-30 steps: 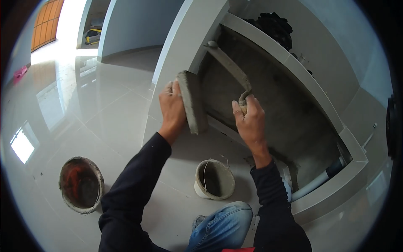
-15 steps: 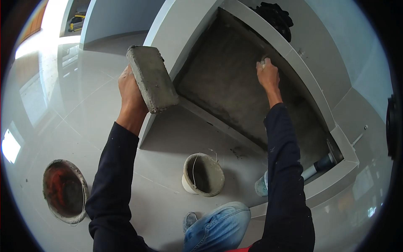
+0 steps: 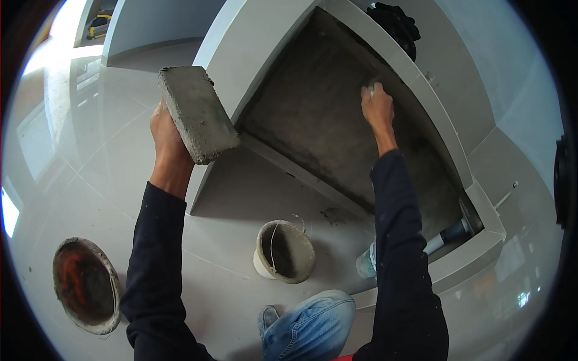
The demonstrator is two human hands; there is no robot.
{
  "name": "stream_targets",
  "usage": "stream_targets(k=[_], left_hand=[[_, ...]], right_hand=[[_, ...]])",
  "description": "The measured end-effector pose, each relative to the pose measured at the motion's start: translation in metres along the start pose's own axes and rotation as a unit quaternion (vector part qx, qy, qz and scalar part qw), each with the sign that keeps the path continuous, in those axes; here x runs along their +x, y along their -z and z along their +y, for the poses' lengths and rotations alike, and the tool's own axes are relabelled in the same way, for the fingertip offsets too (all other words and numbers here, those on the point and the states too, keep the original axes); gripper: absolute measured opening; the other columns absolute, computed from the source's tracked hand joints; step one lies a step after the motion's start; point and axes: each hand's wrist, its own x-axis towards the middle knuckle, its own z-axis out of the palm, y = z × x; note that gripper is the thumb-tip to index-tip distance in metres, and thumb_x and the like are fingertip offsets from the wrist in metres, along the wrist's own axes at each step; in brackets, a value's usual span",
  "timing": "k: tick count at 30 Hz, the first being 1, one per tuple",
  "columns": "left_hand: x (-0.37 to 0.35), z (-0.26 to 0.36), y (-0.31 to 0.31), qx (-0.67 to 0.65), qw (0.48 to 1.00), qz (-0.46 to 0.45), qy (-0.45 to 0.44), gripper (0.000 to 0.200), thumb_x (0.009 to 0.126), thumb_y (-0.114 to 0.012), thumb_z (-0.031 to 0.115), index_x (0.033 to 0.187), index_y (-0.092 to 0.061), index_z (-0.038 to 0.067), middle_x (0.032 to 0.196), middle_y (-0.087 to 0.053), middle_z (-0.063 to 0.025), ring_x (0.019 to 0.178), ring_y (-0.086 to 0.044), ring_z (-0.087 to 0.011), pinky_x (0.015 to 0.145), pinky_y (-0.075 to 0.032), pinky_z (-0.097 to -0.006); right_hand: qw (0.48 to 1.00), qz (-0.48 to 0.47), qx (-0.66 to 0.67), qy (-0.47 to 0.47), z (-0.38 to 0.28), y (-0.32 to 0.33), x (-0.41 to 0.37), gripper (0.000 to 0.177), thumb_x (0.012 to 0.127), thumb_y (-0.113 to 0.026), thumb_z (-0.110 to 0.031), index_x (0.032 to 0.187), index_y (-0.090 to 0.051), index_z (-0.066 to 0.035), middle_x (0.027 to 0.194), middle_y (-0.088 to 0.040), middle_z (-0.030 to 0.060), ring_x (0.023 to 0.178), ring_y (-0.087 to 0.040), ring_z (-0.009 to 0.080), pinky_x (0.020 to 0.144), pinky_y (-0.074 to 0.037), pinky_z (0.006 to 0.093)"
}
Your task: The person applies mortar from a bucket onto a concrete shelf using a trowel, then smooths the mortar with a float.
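My left hand (image 3: 165,135) is wrapped round the underside of a grey, cement-crusted block-shaped tool (image 3: 198,114), held up at the near left corner of a white-framed recess. The fingers are mostly hidden behind it. Over the dark grey cement surface (image 3: 301,102) inside the frame, my right hand (image 3: 378,108) is closed, its fingertips pressed together near the far side. Something small and pale shows at those fingertips, too small to make out.
A cement-stained bucket (image 3: 285,253) stands on the tiled floor, and a reddish-lined one (image 3: 86,286) is at the left. A teal container (image 3: 366,265) and a grey pipe (image 3: 445,237) are by my right forearm. Black cloth (image 3: 394,27) lies beyond the frame (image 3: 445,117).
The view has shifted slightly. My left hand and the block-shaped tool appear a little further left; my right hand stays over the cement surface, still closed.
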Motion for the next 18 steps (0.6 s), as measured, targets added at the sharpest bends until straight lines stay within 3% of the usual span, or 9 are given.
stream_targets(k=[3,10,14,18], left_hand=[[0.002,0.002,-0.001,-0.027,1.000,-0.009,-0.004,0.031,0.098,-0.039,0.017,0.115,-0.052,-0.004,0.098,-0.063,-0.0153,0.077,-0.066,-0.0205,0.063,-0.057,-0.0322],[0.004,0.022,0.007,-0.023,0.999,-0.023,-0.029,0.031,0.097,-0.039,0.018,0.114,-0.053,-0.004,0.097,-0.062,-0.0139,0.077,-0.066,-0.0197,0.064,-0.058,-0.0320],[0.005,0.018,0.014,-0.013,1.000,0.002,-0.015,0.032,0.097,-0.039,0.019,0.114,-0.054,-0.004,0.098,-0.062,-0.0137,0.080,-0.066,-0.0197,0.066,-0.058,-0.0317],[0.004,0.021,0.013,0.007,1.000,-0.004,-0.026,0.033,0.098,-0.039,0.021,0.115,-0.053,-0.004,0.098,-0.062,-0.0141,0.081,-0.066,-0.0198,0.067,-0.058,-0.0321]], right_hand=[[1.000,0.014,-0.009,-0.020,0.003,0.014,0.009,0.034,0.090,-0.056,-0.035,0.108,-0.058,-0.006,0.097,-0.065,0.0231,0.096,-0.061,0.0431,0.078,-0.049,0.0490],[0.995,0.087,0.025,-0.039,0.040,0.020,-0.075,0.030,0.090,-0.059,-0.028,0.100,-0.056,0.000,0.089,-0.065,0.0248,0.088,-0.062,0.0443,0.072,-0.049,0.0471],[1.000,0.022,0.009,-0.011,0.022,0.009,-0.039,0.033,0.090,-0.058,-0.031,0.101,-0.056,0.000,0.090,-0.065,0.0251,0.089,-0.061,0.0443,0.073,-0.049,0.0483],[0.999,0.016,-0.037,-0.013,0.026,0.050,-0.018,0.037,0.090,-0.057,-0.035,0.100,-0.057,0.000,0.090,-0.065,0.0242,0.089,-0.062,0.0439,0.074,-0.048,0.0488]])
